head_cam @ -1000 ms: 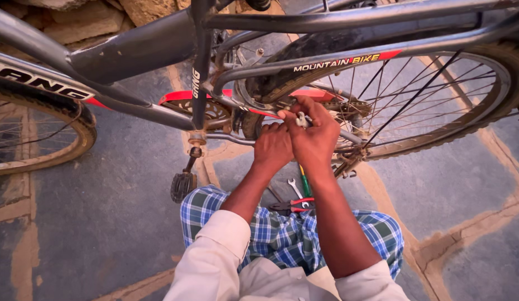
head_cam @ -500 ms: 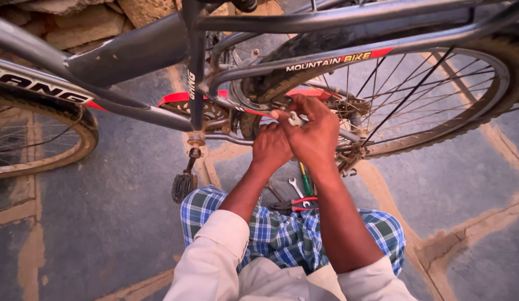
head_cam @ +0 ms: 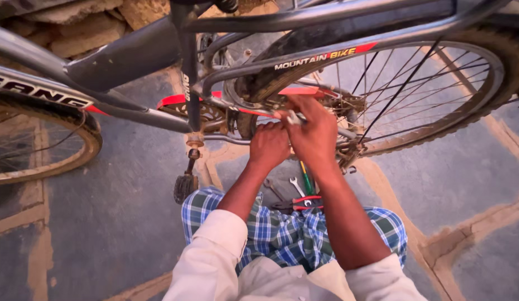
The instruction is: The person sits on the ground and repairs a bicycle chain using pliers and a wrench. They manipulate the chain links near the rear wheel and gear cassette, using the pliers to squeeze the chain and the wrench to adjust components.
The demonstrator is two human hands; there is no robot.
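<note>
Both hands are raised to the lower frame of a grey bicycle point(head_cam: 131, 56), just ahead of its rear wheel point(head_cam: 438, 83). The left hand point(head_cam: 269, 146) is clenched into a loose fist, knuckles up, pressed against the frame tube; what it grips, if anything, is hidden beneath the fingers. The right hand point(head_cam: 315, 134) sits touching it on the right side and slightly higher, its thumb and fingertips pinched on a small silvery metal tool point(head_cam: 294, 117) whose tip pokes out to the left above the left hand's knuckles. Just beyond the hands runs the red chain guard point(head_cam: 181, 100), and the chain and sprocket lie immediately to the right of the right hand. To the left of the left hand, lower down, hangs a pedal point(head_cam: 184, 187). Below the wrists, on the stone floor point(head_cam: 103, 223) near the checked-cloth knees, lie a spanner point(head_cam: 296, 185), a green-handled screwdriver point(head_cam: 307, 179) and red-handled pliers point(head_cam: 305, 202).
</note>
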